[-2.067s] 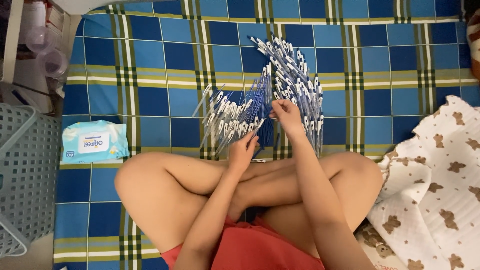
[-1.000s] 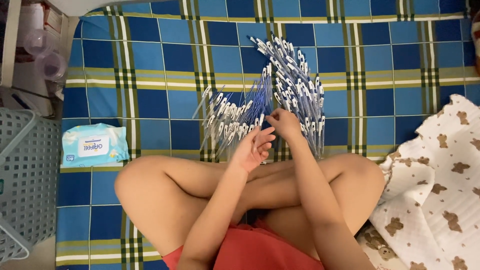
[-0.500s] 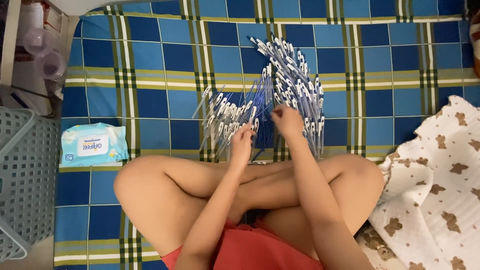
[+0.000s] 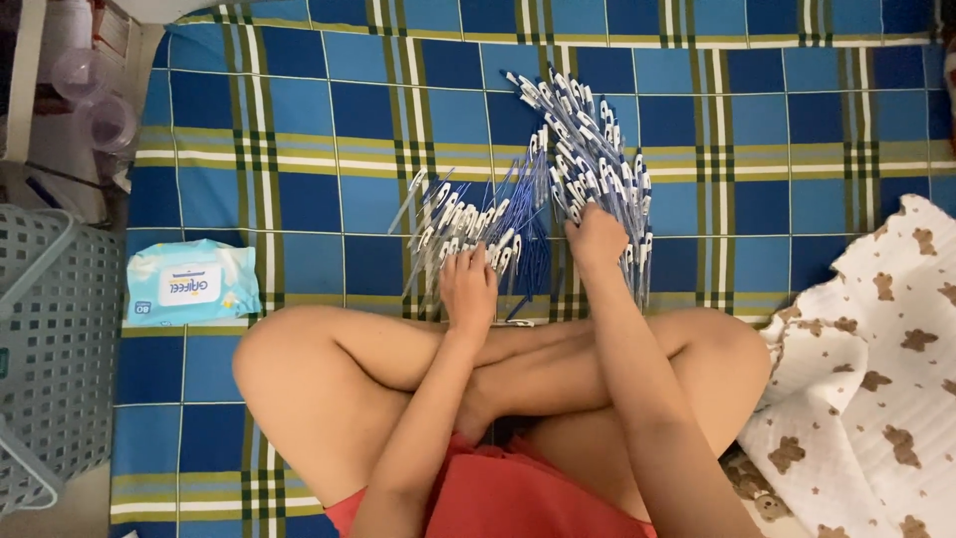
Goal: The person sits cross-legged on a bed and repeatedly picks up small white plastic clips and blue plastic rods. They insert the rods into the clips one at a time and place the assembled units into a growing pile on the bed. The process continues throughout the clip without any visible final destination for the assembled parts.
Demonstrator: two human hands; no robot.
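Since the frame half a second earlier, little was seen to have shifted: the left hand (image 4: 468, 284) had been kept low on the nearer heap, while a second earlier it had been raised with fingers spread.

In the head view, a blue, green and white checked mat (image 4: 299, 100) was spread on the floor, and the person was seated cross-legged at its near edge. Two heaps of blue-and-white pens were laid near the middle of the mat: a fanned left heap (image 4: 468, 224) and a longer right heap (image 4: 588, 159) running toward the far edge. The left hand was laid palm-down on the near end of the left heap, fingers loosely curled; whether a pen was actually pinched could not be told. The right hand (image 4: 596, 239) was closed loosely over the near end of the right heap, knuckles up, its grip hidden.

The step in hand was judged to be sorting or gathering of pens; one pen would need to be singled out from its crowded neighbours.

A wet-wipe pack (image 4: 192, 282) lay near the left edge, a grey basket (image 4: 50, 359) beside it off the mat, and a bear-print cloth (image 4: 876, 369) at the right.
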